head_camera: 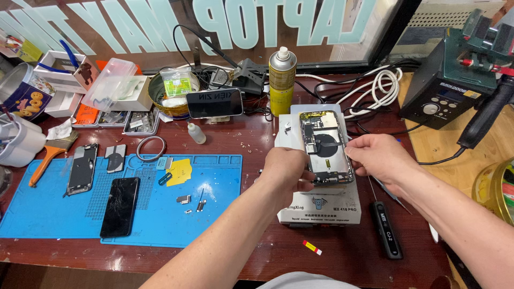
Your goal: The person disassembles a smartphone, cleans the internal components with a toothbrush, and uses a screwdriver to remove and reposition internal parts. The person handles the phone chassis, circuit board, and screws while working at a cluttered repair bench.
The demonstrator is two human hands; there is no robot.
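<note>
A person's left hand [284, 168] grips the lower edge of an opened phone [326, 147] lying on a white heating block [321, 206] near the bench's [364, 251] front edge. The right hand [377, 158] pinches its right side, fingers closed. A blue mat [48, 214] holds another dark phone [120, 206] towards the left.

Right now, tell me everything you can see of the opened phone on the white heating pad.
The opened phone lies flat, insides up, on the white heating pad, its long side running away from the camera. Its screen is off; a dark frame surrounds metal shields, small boards and a round black coil at the centre. The left hand presses on its near left edge, and the right hand touches its right edge. The near end is partly hidden by the left hand.
</note>
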